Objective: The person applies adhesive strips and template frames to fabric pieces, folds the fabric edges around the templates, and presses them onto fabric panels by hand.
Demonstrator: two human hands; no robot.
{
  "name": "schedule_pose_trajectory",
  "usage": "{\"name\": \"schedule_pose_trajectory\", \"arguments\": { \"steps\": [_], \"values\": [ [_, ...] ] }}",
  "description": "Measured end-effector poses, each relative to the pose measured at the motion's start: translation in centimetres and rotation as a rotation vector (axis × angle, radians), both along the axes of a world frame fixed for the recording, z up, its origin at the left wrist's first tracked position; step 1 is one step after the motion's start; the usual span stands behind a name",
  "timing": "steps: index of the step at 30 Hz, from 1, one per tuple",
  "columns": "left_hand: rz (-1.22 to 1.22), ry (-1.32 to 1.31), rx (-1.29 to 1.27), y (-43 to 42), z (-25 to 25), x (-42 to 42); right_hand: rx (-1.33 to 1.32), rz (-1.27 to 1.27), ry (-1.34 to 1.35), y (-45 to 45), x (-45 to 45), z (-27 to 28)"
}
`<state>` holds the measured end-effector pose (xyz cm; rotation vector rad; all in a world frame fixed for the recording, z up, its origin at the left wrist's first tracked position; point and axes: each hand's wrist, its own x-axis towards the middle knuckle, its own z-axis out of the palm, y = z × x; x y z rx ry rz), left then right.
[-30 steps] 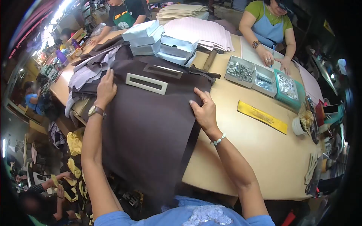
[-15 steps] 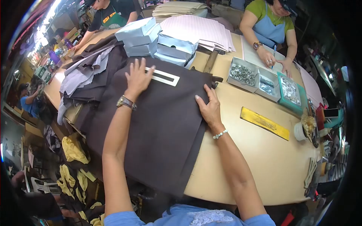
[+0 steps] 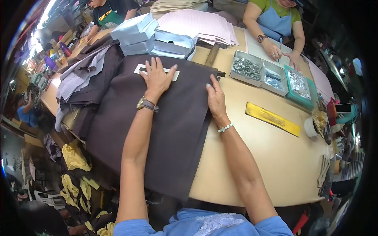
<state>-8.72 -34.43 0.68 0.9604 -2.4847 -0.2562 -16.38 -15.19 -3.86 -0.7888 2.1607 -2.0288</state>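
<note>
A large dark brown cloth (image 3: 157, 129) lies over the table in front of me, its near edge hanging past the table edge. On its far part rests a white slotted template (image 3: 174, 77). My left hand (image 3: 156, 80) presses flat over the template's middle with fingers spread, hiding that stretch of it. Along the cloth's right edge is my right hand (image 3: 216, 101), its fingers stretched out and the thumb apart. It touches the edge, and nothing shows in its grasp.
Blue boxes (image 3: 136, 33) stand beyond the cloth, with a wooden handle (image 3: 212, 55) beside them. Trays of metal parts (image 3: 247, 69) and a yellow strip (image 3: 272, 118) sit to the right. Grey and dark cloth (image 3: 80, 78) is heaped left. Two people work across the table.
My left hand has slid right, from the template's left end onto its middle. My right hand stays by the cloth's right edge. The whole view has shifted slightly.
</note>
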Motion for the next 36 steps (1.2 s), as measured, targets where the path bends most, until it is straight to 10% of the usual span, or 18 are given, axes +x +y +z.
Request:
{"name": "schedule_pose_trajectory", "arguments": {
  "steps": [3,14,28,36],
  "values": [
    [0.064,-0.044,-0.03,0.3,-1.5,-0.9,-0.256,-0.068,-0.123,0.1,-0.9,-1.4],
    [0.108,0.0,-0.028,1.0,-1.1,-1.0,0.795,-0.178,0.177,-2.1,-0.4,5.2],
    [0.121,-0.037,-0.053,1.1,-1.0,-1.1,-0.029,-0.142,0.234,0.4,-0.2,11.3],
    [0.094,-0.044,-0.079,0.6,-1.5,-0.9,0.192,-0.012,0.193,-4.0,5.7,6.6]
  ]
}}
